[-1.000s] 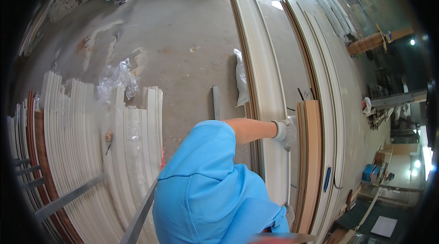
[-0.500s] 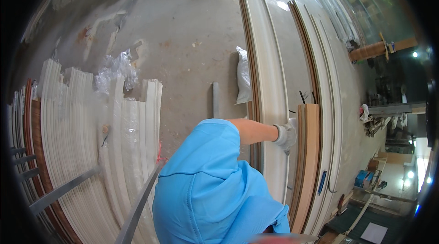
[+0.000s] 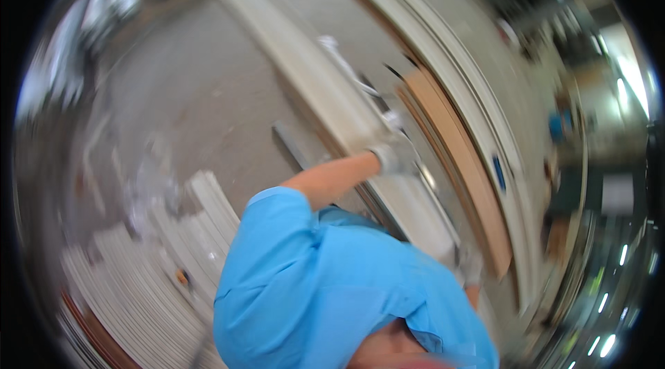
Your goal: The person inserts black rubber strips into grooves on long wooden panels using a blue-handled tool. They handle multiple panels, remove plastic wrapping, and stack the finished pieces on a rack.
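Observation:
A long white channel-shaped panel (image 3: 312, 85) runs slantwise in front of me, from the upper left down to my body. My left hand (image 3: 393, 156), in a pale work glove, lies across the panel near its right edge. Motion smears its fingers, so their grip is unclear. My right hand (image 3: 471, 265), also gloved, is beside the panel's right edge close to my body. Its fingers are blurred and partly hidden. Along that edge shows a thin, shiny strip (image 3: 427, 178).
Right of the panel lie tan boards (image 3: 457, 168) and long white profiles (image 3: 450, 57), with a blue tool (image 3: 499, 172) on them. Stacked white strips (image 3: 131, 286) lie at lower left. A short grey bar (image 3: 289, 145) rests on the concrete floor (image 3: 208, 99).
The view has swung round, so the panel now slants. My left hand has shifted from beyond the panel's right edge to across its face. My right hand has come into sight.

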